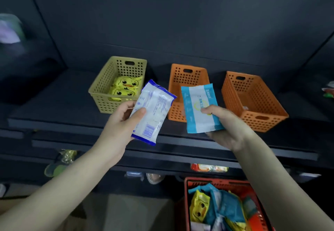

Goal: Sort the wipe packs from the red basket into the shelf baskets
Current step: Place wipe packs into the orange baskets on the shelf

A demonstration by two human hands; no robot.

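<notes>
My left hand grips a white wipe pack with dark blue edges, held up in front of the shelf. My right hand holds a white pack with light blue borders in front of the middle orange basket. On the shelf, a yellow-tan basket at the left holds yellow duck packs. A second orange basket stands at the right, with nothing visible inside. The red basket, low at the right, holds several mixed packs.
The dark shelf runs across the view with bare surface left of the baskets. Lower shelves hold scattered packaged goods. A blurred pale object is at the far left. Small items sit at the shelf's right edge.
</notes>
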